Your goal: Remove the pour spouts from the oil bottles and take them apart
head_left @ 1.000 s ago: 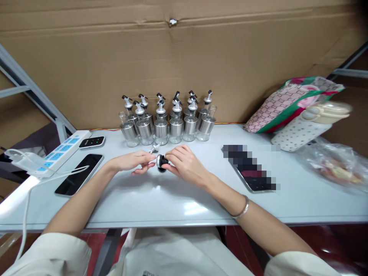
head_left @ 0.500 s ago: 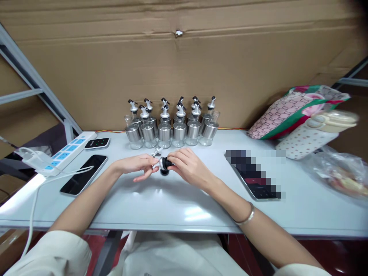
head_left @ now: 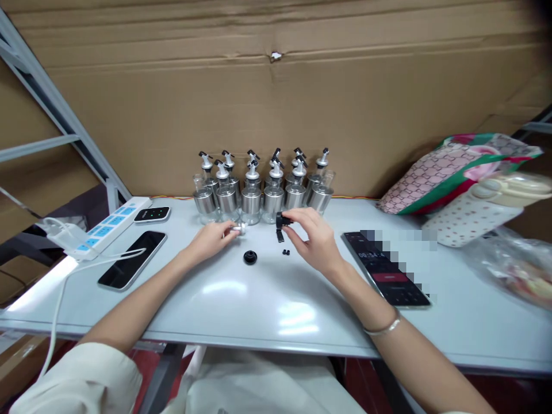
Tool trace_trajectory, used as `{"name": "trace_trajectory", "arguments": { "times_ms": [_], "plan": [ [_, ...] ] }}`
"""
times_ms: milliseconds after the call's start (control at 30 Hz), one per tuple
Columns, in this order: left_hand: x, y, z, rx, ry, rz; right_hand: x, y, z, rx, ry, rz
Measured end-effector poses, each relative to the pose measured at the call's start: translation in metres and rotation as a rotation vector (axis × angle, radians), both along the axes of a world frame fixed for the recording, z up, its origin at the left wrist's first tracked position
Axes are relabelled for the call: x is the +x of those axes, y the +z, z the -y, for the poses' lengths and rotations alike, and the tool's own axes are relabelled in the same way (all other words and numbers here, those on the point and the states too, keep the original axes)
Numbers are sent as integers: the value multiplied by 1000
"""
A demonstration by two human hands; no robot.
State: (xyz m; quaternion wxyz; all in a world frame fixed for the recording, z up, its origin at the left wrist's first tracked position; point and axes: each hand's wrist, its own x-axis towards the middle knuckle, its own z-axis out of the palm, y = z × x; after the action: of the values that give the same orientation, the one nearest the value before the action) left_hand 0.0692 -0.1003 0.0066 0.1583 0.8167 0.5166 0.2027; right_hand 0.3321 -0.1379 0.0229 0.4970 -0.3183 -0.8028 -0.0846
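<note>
My left hand (head_left: 211, 238) pinches a silver pour spout piece (head_left: 241, 229) between thumb and fingers, just above the table. To its right, my right hand (head_left: 317, 237) is closed on a black plastic stopper piece (head_left: 282, 219), from which a small black flap (head_left: 280, 236) hangs. On the table between and below the hands lie a round black cap-like part (head_left: 250, 257) and some tiny black bits (head_left: 286, 252). Behind them stand several glass bottles with steel sleeves (head_left: 251, 201). Most bear silver spouts with black flip lids; the two at the front ends have bare necks.
Cardboard (head_left: 172, 115) walls the back. On the left are a power strip (head_left: 107, 227), a white cable, a phone (head_left: 131, 261) and a small black device (head_left: 152, 214). At right lie another phone (head_left: 375, 264), a spotted tumbler (head_left: 470, 215), a patterned bag (head_left: 426, 178) and a plastic bag.
My hands have moved apart. The silver spout went left with my left hand, and the black stopper went right and up with my right. The round black part and tiny bits now show fully.
</note>
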Motion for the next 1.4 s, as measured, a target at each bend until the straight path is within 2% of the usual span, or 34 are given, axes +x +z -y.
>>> {"name": "trace_trajectory", "arguments": {
  "times_ms": [67,133,333,400,567,633,900,1067,1233,1300,1400],
  "plan": [
    [6,-6,3,106,34,-129,-3,-1,1,-10,31,50],
    [10,-11,5,144,67,-172,-5,-1,3,-8,47,67],
    [11,-24,0,132,141,-94,-4,1,5,-74,55,77],
    [11,-25,0,124,126,-102,-4,1,6,-176,107,116],
    [14,-23,4,110,149,-109,-12,-7,12,-602,227,386],
    [14,-22,5,105,133,-120,-17,-11,15,-674,228,455],
    [11,-24,4,134,9,-154,-22,-10,18,-701,162,506],
    [9,-18,8,182,-45,-115,-23,-6,24,-693,158,427],
    [2,1,9,279,97,145,-24,0,26,-683,134,404],
    [2,13,-1,328,161,351,-25,1,25,-669,135,416],
    [8,33,-31,380,321,711,-26,0,25,-619,174,420]
  ]
}}
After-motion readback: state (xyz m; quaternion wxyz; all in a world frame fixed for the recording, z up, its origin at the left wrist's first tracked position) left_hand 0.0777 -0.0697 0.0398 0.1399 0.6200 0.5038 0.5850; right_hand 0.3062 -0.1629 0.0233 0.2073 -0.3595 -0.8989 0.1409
